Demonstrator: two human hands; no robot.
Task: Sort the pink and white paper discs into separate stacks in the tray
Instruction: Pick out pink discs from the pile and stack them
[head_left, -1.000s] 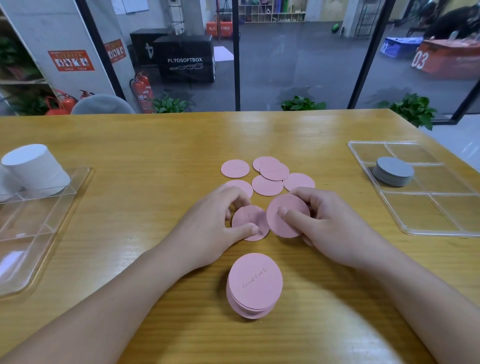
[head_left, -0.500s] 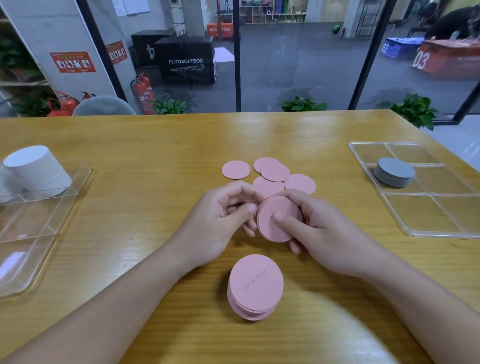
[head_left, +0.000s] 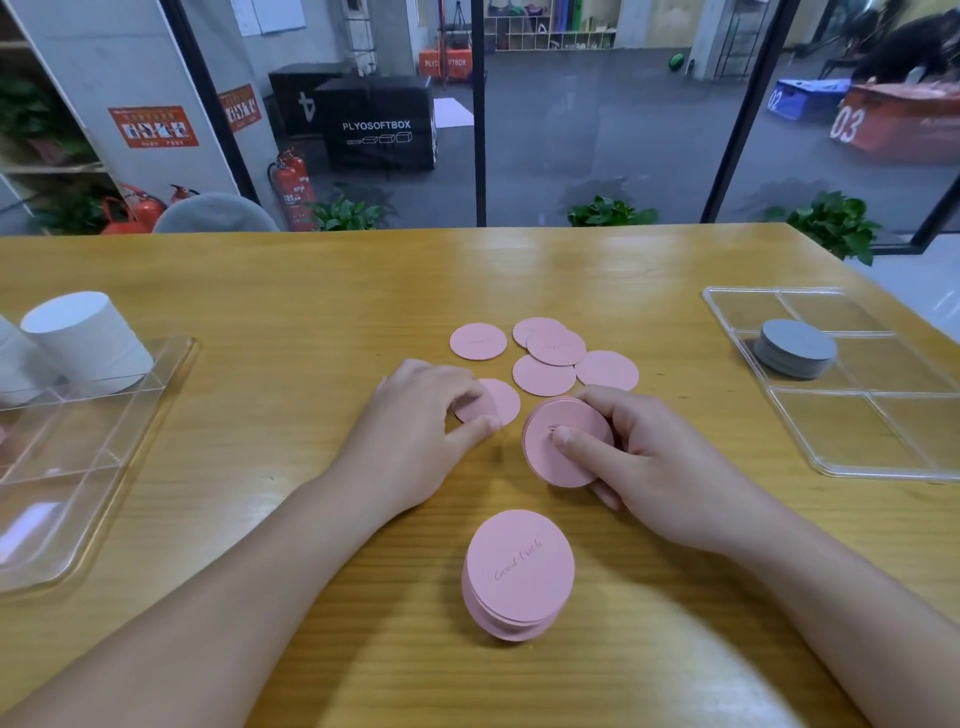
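Head view, quick notes: small bunch of pink discs (head_left: 563, 447) gripped in right hand (head_left: 649, 467), thumb pressed on top face, fingers curled round edge, bunch tilted up off desk (head_left: 311, 291). Left hand (head_left: 415, 441) curled over single pink disc (head_left: 496, 400) lying flat, thumb and fingertips pinching at it. Five loose pink discs (head_left: 543, 353) scattered just beyond hands. Pink stack (head_left: 519, 574) parked on desk nearer body. White stack (head_left: 85, 338) seen in left tray (head_left: 104, 467), grey stack (head_left: 797, 348) in right tray (head_left: 857, 431).
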